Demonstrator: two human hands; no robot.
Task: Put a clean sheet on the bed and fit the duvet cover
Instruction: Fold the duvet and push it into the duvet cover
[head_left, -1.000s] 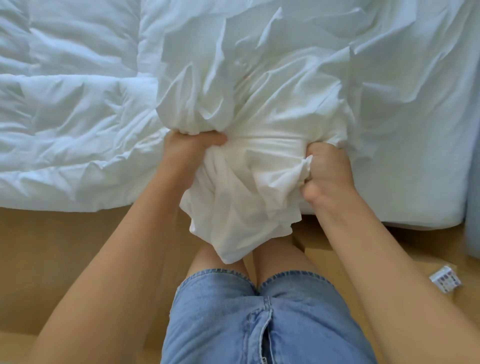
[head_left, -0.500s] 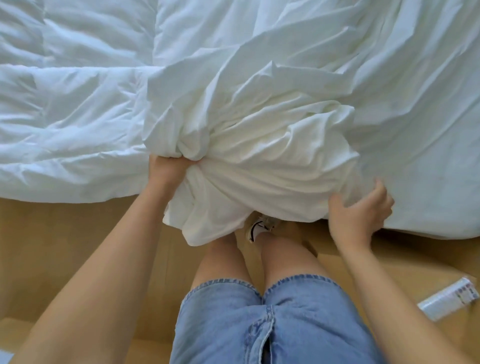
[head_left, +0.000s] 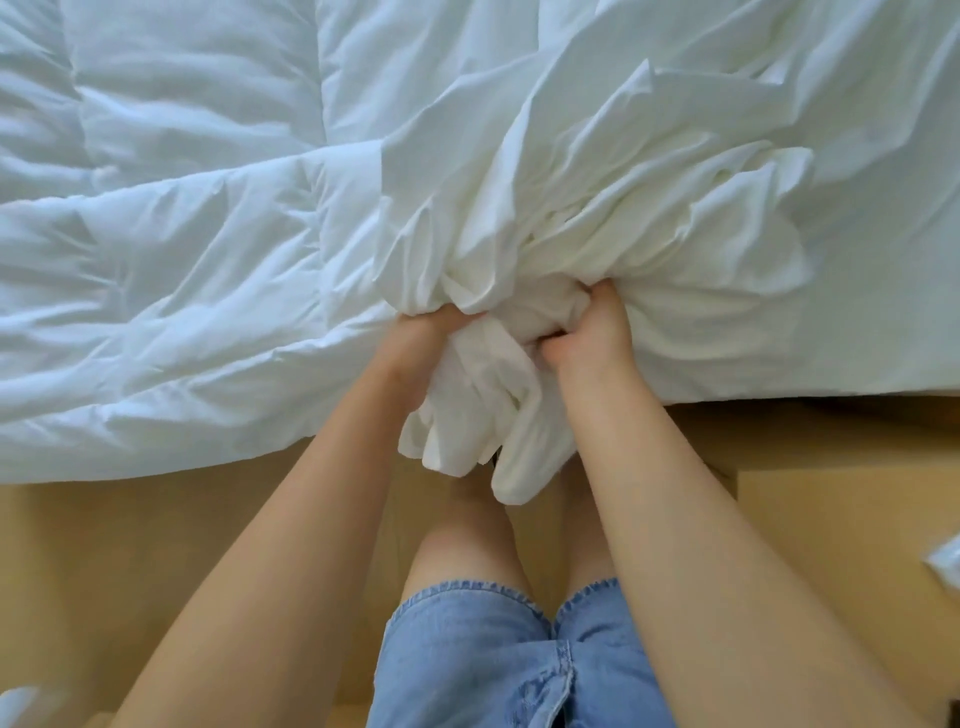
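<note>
The left hand and the right hand are both clenched on the white duvet cover, close together, fingers buried in the cloth. The cover is bunched into a crumpled heap at the near edge of the bed, right of the middle, and a tail of it hangs over that edge between the forearms. The quilted duvet lies spread to the left, touching the heap. Below are a wooden floor and denim shorts
</note>
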